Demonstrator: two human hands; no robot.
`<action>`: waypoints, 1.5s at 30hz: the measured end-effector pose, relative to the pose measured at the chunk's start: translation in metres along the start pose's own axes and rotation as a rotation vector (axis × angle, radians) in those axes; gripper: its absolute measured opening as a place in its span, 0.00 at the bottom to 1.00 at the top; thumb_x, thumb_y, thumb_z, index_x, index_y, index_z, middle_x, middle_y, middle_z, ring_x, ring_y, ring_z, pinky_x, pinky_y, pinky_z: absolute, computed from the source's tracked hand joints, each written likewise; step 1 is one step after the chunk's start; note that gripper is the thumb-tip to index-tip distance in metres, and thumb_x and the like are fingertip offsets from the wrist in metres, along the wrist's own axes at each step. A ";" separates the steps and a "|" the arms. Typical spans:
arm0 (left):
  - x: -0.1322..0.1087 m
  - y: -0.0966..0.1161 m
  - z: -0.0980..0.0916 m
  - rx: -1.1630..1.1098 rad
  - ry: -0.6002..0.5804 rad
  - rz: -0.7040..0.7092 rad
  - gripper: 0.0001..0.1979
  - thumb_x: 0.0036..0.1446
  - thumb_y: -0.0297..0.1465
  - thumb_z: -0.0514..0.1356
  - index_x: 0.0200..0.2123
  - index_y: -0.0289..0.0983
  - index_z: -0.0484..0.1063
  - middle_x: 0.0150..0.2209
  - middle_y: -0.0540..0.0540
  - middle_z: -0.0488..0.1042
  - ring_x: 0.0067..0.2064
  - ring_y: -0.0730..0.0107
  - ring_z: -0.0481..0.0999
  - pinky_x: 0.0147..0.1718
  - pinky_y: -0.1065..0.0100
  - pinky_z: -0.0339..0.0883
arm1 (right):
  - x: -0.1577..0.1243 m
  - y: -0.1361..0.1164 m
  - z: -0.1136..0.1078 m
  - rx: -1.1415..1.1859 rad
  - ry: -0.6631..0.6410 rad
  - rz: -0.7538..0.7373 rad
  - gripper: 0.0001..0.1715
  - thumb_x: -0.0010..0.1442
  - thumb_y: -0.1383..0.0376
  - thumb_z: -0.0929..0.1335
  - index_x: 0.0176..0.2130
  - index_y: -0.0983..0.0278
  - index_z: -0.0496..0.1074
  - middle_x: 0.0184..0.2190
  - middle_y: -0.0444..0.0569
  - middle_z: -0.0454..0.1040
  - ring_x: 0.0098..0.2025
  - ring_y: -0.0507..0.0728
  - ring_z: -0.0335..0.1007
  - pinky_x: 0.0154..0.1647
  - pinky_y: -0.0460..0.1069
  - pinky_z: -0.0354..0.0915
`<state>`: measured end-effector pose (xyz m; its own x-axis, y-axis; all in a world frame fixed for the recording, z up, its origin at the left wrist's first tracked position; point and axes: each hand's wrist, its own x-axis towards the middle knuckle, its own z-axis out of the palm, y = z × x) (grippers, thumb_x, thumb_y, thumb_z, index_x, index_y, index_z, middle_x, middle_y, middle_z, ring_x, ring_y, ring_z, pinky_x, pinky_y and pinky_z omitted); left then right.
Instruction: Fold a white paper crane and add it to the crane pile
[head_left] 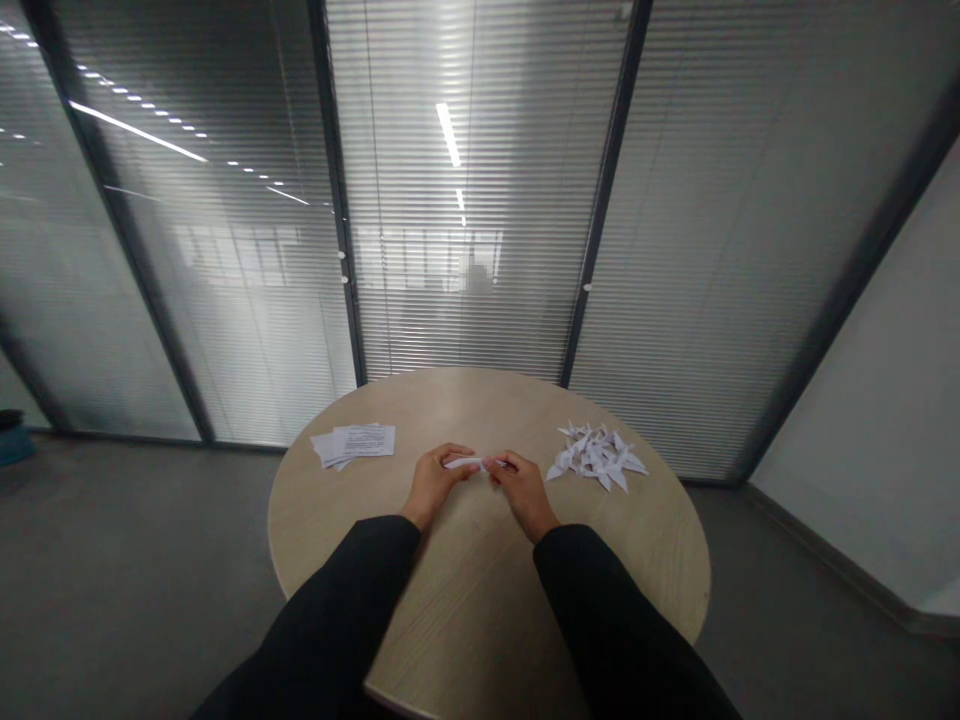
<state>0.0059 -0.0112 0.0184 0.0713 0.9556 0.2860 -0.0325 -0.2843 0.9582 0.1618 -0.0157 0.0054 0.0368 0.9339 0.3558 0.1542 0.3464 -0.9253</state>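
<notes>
Got a flimsy white paper strip (463, 463) pinched end to end between my left hand (431, 487) and right hand (525, 492), near the middle of the round table (465, 600). Feather-light and soft, so fingertips on the ends work best.

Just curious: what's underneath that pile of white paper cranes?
The pale round wooden table shows around the white origami cranes; whatever lies directly beneath the pile is covered.

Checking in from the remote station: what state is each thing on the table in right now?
White paper strip: narrowly folded, held between both hands.
Left hand: pinching the strip.
Right hand: pinching the strip.
Printed sheets: lying flat, slightly fanned.
Origami cranes: folded, in a loose heap.
</notes>
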 end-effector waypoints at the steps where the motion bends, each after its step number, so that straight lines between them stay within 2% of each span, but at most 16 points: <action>1: 0.000 0.001 0.000 -0.030 0.017 0.007 0.19 0.36 0.32 0.69 0.35 0.33 0.73 0.27 0.46 0.77 0.28 0.70 0.75 0.29 0.71 0.66 | 0.000 0.000 0.000 0.009 -0.015 0.002 0.18 0.48 0.52 0.69 0.26 0.66 0.71 0.18 0.43 0.68 0.23 0.52 0.63 0.25 0.46 0.58; 7: -0.001 0.002 -0.003 -0.214 0.072 0.012 0.35 0.36 0.31 0.70 0.50 0.34 0.62 0.29 0.47 0.78 0.30 0.70 0.76 0.34 0.68 0.69 | 0.001 0.006 0.005 0.091 -0.105 0.032 0.20 0.47 0.50 0.70 0.27 0.65 0.71 0.19 0.44 0.71 0.24 0.53 0.67 0.28 0.47 0.62; 11: -0.002 0.003 -0.002 -0.216 0.050 0.013 0.39 0.37 0.31 0.69 0.53 0.34 0.59 0.27 0.48 0.77 0.29 0.69 0.76 0.34 0.68 0.69 | -0.001 0.008 0.007 0.130 -0.185 0.069 0.20 0.45 0.51 0.71 0.27 0.65 0.70 0.20 0.44 0.72 0.24 0.52 0.68 0.28 0.47 0.63; 17: -0.002 0.000 0.000 -0.117 -0.023 0.033 0.26 0.39 0.32 0.68 0.43 0.33 0.69 0.26 0.48 0.77 0.28 0.70 0.76 0.31 0.70 0.67 | -0.004 0.005 0.007 0.039 -0.260 0.014 0.19 0.49 0.51 0.69 0.24 0.66 0.73 0.22 0.46 0.73 0.25 0.53 0.68 0.30 0.48 0.63; 24: -0.001 -0.004 0.003 -0.096 -0.005 0.042 0.15 0.41 0.37 0.66 0.30 0.32 0.74 0.27 0.45 0.77 0.30 0.68 0.76 0.32 0.69 0.67 | -0.004 0.005 0.005 0.035 -0.272 0.070 0.21 0.47 0.50 0.70 0.24 0.67 0.75 0.21 0.47 0.75 0.25 0.54 0.70 0.30 0.48 0.63; 28: -0.002 -0.004 0.003 -0.109 0.005 0.057 0.15 0.44 0.40 0.64 0.28 0.32 0.74 0.25 0.44 0.77 0.28 0.68 0.75 0.31 0.69 0.67 | -0.005 0.002 0.004 0.026 -0.285 0.104 0.20 0.46 0.51 0.71 0.25 0.67 0.77 0.22 0.47 0.76 0.25 0.55 0.70 0.30 0.48 0.63; 34: -0.004 0.000 0.002 -0.077 0.058 0.016 0.20 0.46 0.47 0.60 0.26 0.32 0.74 0.24 0.44 0.76 0.25 0.68 0.74 0.28 0.68 0.68 | -0.004 0.004 0.004 -0.004 -0.323 0.062 0.21 0.47 0.52 0.70 0.26 0.68 0.78 0.21 0.47 0.75 0.24 0.53 0.68 0.30 0.47 0.61; 41: -0.002 -0.005 0.001 -0.034 0.102 0.026 0.24 0.48 0.50 0.57 0.23 0.33 0.73 0.21 0.46 0.74 0.22 0.70 0.72 0.24 0.70 0.67 | -0.005 0.002 0.003 -0.025 -0.355 0.049 0.22 0.49 0.51 0.70 0.27 0.69 0.78 0.22 0.48 0.76 0.25 0.53 0.69 0.30 0.47 0.61; 45: -0.002 -0.008 0.001 0.037 0.103 0.058 0.24 0.50 0.50 0.56 0.25 0.34 0.73 0.20 0.47 0.73 0.21 0.71 0.71 0.22 0.72 0.65 | -0.006 -0.001 0.003 -0.003 -0.378 0.089 0.22 0.48 0.51 0.70 0.27 0.69 0.78 0.23 0.49 0.77 0.25 0.54 0.70 0.31 0.48 0.63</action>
<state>0.0074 -0.0109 0.0099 -0.0329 0.9399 0.3400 0.0037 -0.3401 0.9404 0.1585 -0.0216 0.0040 -0.3166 0.9273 0.1996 0.1702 0.2625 -0.9498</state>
